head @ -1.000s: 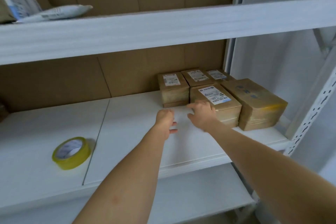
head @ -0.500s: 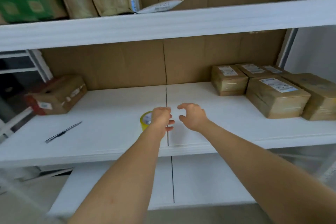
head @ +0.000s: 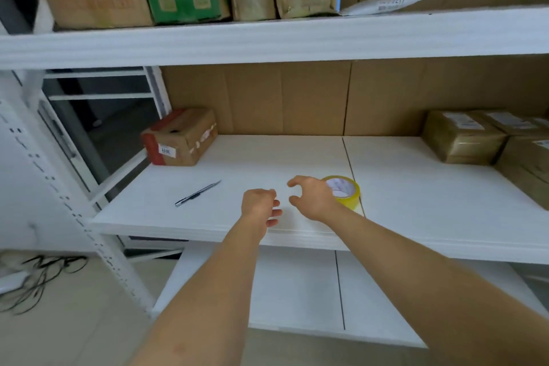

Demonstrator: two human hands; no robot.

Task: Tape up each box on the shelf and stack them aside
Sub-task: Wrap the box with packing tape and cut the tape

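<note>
Next box (head: 179,137): brown carton with red-taped end, sits at the far left of the middle shelf (head: 267,157), back against the cardboard backing. Its long axis runs roughly left-right along the shelf, angled a little so the red end points out toward the front-left. It looks untaped on top, though I can't tell for sure at this blur.

Tape roll (head: 341,190): yellow, lying flat on the shelf well right of that box, just by the seam between the two shelf boards. Knife-style cutter (head: 197,194) lies between box and roll, nearer the front edge, tip pointing toward the back-right.

Right hand (head: 312,199) is just in front of the roll and partly covers it, fingers half-curled in a wide claw and holding nothing. Contact with the roll: can't tell. Left hand (head: 258,206) is just left of the right hand, apart from it, loosely curled, holding nothing, over bare shelf.

Key relation: the box lies up-left of both hands, well apart. The left hand is the nearer one, with the cutter sitting roughly on the line between them. The roll is right beside the right hand's fingers.

My read: the right takes the roll, the left reaches for the box.

Finished boxes (head: 463,137): tape-wrapped cluster with labels, far right of the same shelf, well apart from the box.
</note>
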